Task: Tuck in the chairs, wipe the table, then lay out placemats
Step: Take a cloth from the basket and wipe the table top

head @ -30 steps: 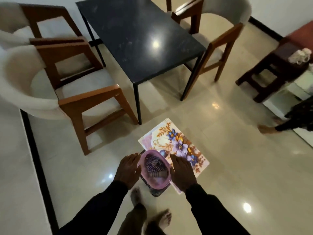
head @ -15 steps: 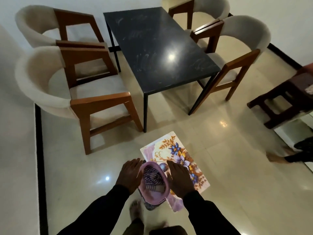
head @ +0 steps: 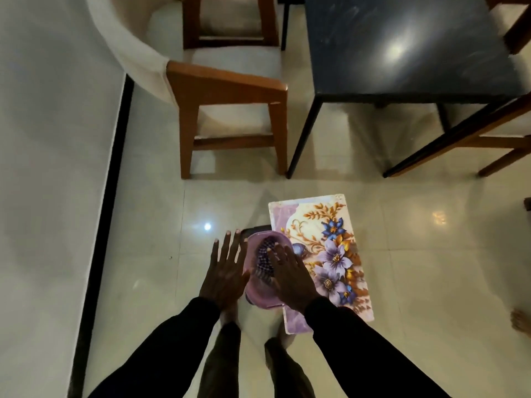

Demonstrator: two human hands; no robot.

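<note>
A floral placemat (head: 330, 254) lies on the shiny floor in front of the dark table (head: 402, 44). Beside it sits a pink bowl (head: 258, 294) holding a checked cloth (head: 264, 257). My left hand (head: 225, 271) hovers with straight spread fingers just left of the bowl. My right hand (head: 290, 277) is flat above the bowl's right side, partly covering it and the placemat. Neither hand holds anything. A cream chair with wooden legs (head: 227, 90) stands pulled out left of the table.
Another wooden chair (head: 502, 133) shows at the right edge, partly under the table. A black strip (head: 109, 179) runs along the floor on the left beside a pale raised surface. A person's bare foot (head: 521, 323) is at the far right. My own feet are below the bowl.
The view has dropped and moved closer to the floor, bowl and placemat. Both hands have come off the bowl's sides and their fingers have straightened.
</note>
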